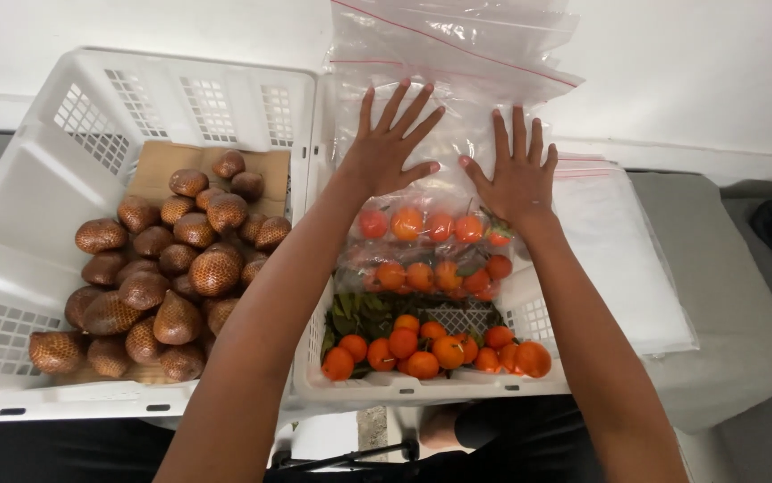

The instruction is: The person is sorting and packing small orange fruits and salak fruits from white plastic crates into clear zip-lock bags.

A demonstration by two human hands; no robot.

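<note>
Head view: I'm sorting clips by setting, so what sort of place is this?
Probably a fruit packing or sorting station. Two white crates sit side by side, one with brown scaly fruit, one with small orange fruit. Both hands, left and right, press flat on clear zip bags holding more orange fruit.

One head-worn camera looks steeply down from close above, facing the far wall (690, 63); two white crates (37, 206) fill the frame, forearms entering from the near edge.
</note>
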